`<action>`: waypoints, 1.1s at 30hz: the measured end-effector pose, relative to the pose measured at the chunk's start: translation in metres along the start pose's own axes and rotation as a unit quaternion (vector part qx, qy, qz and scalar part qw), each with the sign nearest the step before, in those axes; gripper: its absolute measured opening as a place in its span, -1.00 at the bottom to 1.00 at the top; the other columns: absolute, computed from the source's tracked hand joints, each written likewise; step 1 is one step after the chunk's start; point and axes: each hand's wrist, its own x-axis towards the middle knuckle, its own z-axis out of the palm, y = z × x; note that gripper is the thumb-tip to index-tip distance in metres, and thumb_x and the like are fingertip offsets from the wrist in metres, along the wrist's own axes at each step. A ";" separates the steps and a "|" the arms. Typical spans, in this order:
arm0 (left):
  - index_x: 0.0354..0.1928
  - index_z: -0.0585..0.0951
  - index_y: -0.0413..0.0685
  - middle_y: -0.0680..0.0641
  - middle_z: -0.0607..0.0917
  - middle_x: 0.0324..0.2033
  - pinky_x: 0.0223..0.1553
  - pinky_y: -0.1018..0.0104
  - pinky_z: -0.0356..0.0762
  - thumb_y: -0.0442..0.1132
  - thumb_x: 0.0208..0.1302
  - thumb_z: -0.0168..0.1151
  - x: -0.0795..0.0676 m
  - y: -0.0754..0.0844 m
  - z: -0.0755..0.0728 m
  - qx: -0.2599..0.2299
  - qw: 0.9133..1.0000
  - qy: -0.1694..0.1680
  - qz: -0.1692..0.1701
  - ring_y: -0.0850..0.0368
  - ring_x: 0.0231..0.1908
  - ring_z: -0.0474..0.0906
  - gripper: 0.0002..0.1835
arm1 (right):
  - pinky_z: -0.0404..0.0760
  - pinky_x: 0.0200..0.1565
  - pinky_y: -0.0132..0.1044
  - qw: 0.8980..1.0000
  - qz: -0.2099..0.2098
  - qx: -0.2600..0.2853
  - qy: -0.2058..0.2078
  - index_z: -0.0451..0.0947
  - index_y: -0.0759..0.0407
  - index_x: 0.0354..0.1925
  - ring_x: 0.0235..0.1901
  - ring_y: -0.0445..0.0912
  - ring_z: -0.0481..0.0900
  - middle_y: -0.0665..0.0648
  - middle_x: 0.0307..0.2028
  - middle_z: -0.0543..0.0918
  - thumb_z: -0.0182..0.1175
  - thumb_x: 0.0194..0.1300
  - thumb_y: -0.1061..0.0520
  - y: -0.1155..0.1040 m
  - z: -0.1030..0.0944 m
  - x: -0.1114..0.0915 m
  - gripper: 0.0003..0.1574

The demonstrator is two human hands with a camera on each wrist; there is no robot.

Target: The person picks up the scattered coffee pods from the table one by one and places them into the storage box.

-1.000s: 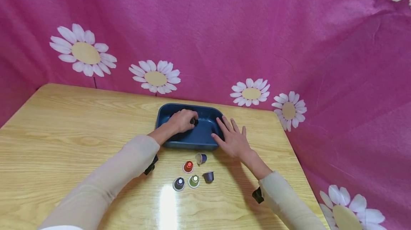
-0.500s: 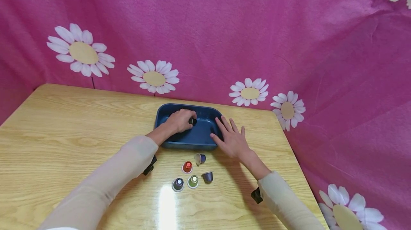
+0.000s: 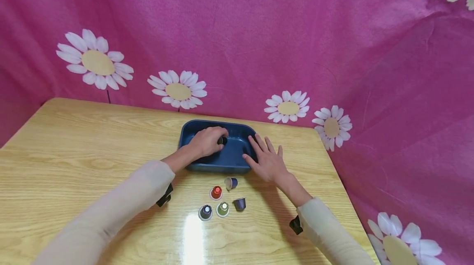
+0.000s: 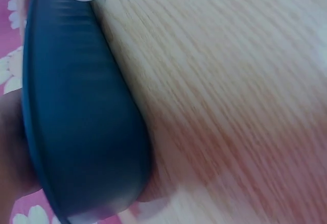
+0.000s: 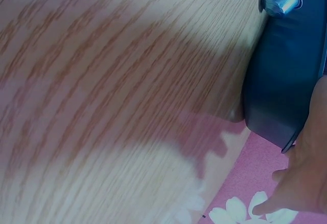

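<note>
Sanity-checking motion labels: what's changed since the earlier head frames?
Left sleeve shifted slightly left and back toward the body; nothing visibly taken or released. Unchanged: left hand gripping a dark item inside the blue tray, right hand spread at its right end, five coffee capsules on the wooden table.

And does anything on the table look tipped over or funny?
Yes: the bluish capsule by the tray lies on its side, and the greyish one isn't standing rim-down either. The red one, green one and dark purple one stand upright.
</note>
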 end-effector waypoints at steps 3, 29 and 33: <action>0.17 0.60 -0.14 -0.13 0.64 0.09 0.01 0.08 0.57 -0.27 0.30 0.36 -0.010 0.002 -0.005 -0.025 1.000 0.016 0.010 0.00 -0.04 0.59 -0.59 | -0.19 0.29 0.48 1.000 -0.001 0.000 -0.004 -0.03 -0.09 0.59 0.51 0.21 -0.14 0.11 0.56 -0.01 -0.17 0.46 -0.45 -0.002 -0.001 0.001 -0.06; 0.03 0.64 -0.19 -0.10 0.68 -0.02 0.03 0.15 0.58 -0.29 0.24 0.41 -0.146 0.025 -0.013 -0.266 0.962 -0.041 0.046 -0.10 0.01 0.61 -0.67 | -0.17 0.28 0.50 1.000 -0.001 0.007 0.006 0.02 -0.07 0.58 0.51 0.21 -0.10 0.11 0.55 0.02 -0.11 0.46 -0.41 -0.003 -0.001 -0.002 -0.08; 0.00 0.66 -0.17 -0.07 0.69 -0.03 0.03 0.17 0.57 -0.28 0.22 0.42 -0.156 0.026 -0.003 -0.266 0.960 -0.055 0.064 -0.07 0.01 0.61 -0.69 | -0.19 0.28 0.50 1.000 -0.001 0.010 0.003 0.00 -0.07 0.59 0.51 0.21 -0.12 0.10 0.56 0.00 -0.14 0.46 -0.43 -0.003 -0.002 -0.002 -0.07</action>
